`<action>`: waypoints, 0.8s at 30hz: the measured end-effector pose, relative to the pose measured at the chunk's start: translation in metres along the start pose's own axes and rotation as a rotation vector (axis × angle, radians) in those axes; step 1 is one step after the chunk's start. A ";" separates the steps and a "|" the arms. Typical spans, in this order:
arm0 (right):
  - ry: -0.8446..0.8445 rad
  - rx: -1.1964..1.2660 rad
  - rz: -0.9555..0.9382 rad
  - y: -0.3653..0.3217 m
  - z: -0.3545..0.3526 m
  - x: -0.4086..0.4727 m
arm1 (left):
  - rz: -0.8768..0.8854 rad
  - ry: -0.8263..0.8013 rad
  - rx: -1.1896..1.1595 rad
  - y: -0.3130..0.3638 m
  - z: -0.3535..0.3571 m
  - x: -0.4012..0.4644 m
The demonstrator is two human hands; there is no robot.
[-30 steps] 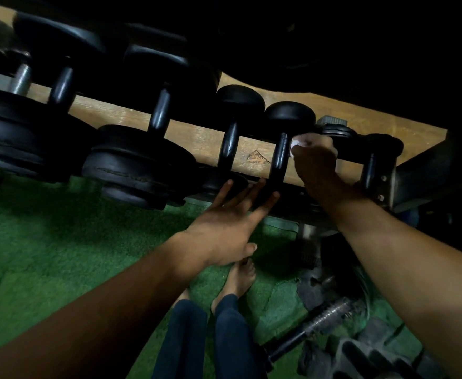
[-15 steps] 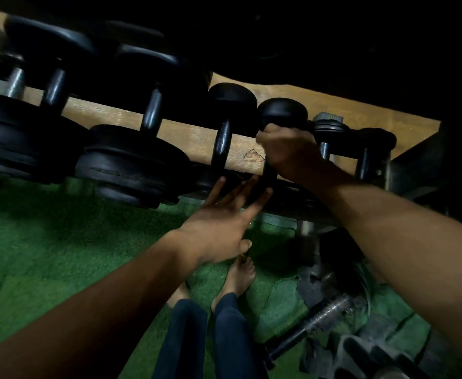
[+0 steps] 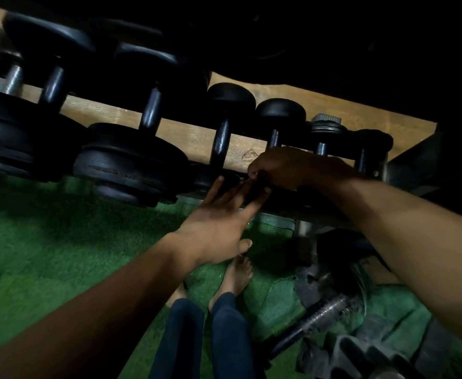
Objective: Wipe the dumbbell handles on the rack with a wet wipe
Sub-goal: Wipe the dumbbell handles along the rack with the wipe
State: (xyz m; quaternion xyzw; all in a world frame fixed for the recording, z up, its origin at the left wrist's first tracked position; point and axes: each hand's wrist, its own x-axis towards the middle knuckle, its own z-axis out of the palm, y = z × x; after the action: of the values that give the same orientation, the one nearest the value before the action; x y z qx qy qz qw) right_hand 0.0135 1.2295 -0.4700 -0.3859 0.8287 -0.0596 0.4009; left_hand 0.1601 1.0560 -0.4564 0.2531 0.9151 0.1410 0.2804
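The right hand (image 3: 279, 168) is curling round the low end of a handle (image 3: 274, 138) running up away from it, the left hand (image 3: 219, 222) lying flat-fingered just below

Dumbbell heads (image 3: 126, 160): matte black, all along the row.
Dumbbell handles (image 3: 222, 140): glossy black; one far-left handle (image 3: 13, 79) shows silver metal.
Rack shelf (image 3: 186, 132): tan wood grain.
Floor turf (image 3: 46, 242): bright green.
Trouser legs (image 3: 224, 337): dark navy.
Bar on the floor (image 3: 323, 314): black with a silvery knurled section.
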 end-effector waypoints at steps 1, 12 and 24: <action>0.010 0.030 0.002 0.001 -0.001 -0.005 | -0.001 0.004 0.000 0.001 0.000 0.000; 0.405 0.308 0.245 0.035 0.006 -0.065 | -0.024 0.030 0.082 0.034 -0.007 0.006; 0.177 0.198 0.332 0.051 0.032 -0.109 | 0.164 -0.108 0.139 0.060 -0.008 0.058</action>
State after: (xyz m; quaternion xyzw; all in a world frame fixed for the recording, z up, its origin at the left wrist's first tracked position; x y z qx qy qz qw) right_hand 0.0468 1.3466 -0.4451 -0.1962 0.9030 -0.1077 0.3667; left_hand 0.1374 1.1367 -0.4517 0.3533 0.8825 0.0860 0.2984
